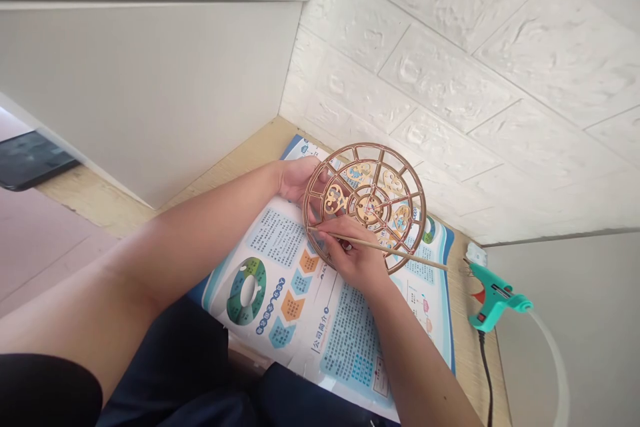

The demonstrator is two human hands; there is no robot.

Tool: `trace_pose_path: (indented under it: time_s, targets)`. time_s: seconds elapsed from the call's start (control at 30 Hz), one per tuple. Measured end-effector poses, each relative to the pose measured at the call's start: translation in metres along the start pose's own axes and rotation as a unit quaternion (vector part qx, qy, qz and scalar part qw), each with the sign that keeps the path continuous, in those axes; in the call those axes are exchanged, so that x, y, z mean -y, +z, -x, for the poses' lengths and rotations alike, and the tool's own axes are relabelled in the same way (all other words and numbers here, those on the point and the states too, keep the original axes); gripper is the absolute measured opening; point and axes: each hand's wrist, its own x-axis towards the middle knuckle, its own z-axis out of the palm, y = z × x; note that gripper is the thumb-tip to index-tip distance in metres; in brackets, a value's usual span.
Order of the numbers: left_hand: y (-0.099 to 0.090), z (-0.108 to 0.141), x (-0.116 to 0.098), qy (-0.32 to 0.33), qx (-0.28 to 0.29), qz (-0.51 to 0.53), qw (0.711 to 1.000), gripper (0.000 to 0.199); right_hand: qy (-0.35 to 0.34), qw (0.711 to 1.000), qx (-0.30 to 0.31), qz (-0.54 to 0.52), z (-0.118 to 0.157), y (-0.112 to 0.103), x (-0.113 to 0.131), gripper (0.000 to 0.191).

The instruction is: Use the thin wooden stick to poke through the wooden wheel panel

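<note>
A round bronze openwork wheel [359, 199], with spokes and gold scroll ornaments, is tilted up above the printed sheet. My left hand [303, 180] grips its left rim, with some fingers behind it and seen through the gaps. My right hand [354, 250] is closed around a thin wooden stick [415, 256]. The stick's left tip lies at the wheel's lower left rim, and its other end points right. Whether the tip touches the rim I cannot tell.
A printed poster [270, 240] covers much of the wooden surface [240, 150]. At the right lies a teal glue gun [495, 300] with a black cord and a white glue stick [555, 347]. A white brick-patterned wall [450, 80] and a pale panel [150, 80] enclose the corner. A dark device [35, 160] is at far left.
</note>
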Motion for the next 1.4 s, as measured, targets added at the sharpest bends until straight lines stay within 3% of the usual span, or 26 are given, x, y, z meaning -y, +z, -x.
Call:
trace_pose_path:
  time_s: [0.47, 0.6, 0.77, 1.0, 1.17, 1.4]
  targets:
    - [-0.005, 0.000, 0.002, 0.004, 0.013, -0.006, 1.000, 0.056, 0.013, 1.000, 0.012, 0.005, -0.002, 0.000, -0.001, 0.016]
    - [-0.003, 0.000, 0.004, 0.013, -0.001, 0.007, 1.000, 0.052, 0.067, 0.997, -0.016, -0.037, 0.003, -0.002, -0.006, 0.020]
    - [-0.003, 0.001, 0.004, 0.012, 0.035, 0.017, 0.999, 0.053, 0.138, 0.983, -0.051, -0.112, 0.007, -0.006, -0.009, 0.023]
    - [-0.010, -0.001, 0.005, 0.022, 0.051, 0.008, 0.998, 0.056, 0.064, 0.992, -0.023, -0.104, 0.003, -0.007, -0.007, 0.016]
    - [-0.007, -0.001, 0.002, 0.003, 0.028, -0.002, 1.000, 0.055, 0.059, 0.994, -0.008, -0.094, 0.003, -0.006, -0.007, 0.016]
    - [0.016, 0.005, -0.006, -0.020, -0.060, 0.015, 0.998, 0.055, 0.071, 0.994, -0.012, -0.079, 0.003, -0.006, -0.007, 0.016]
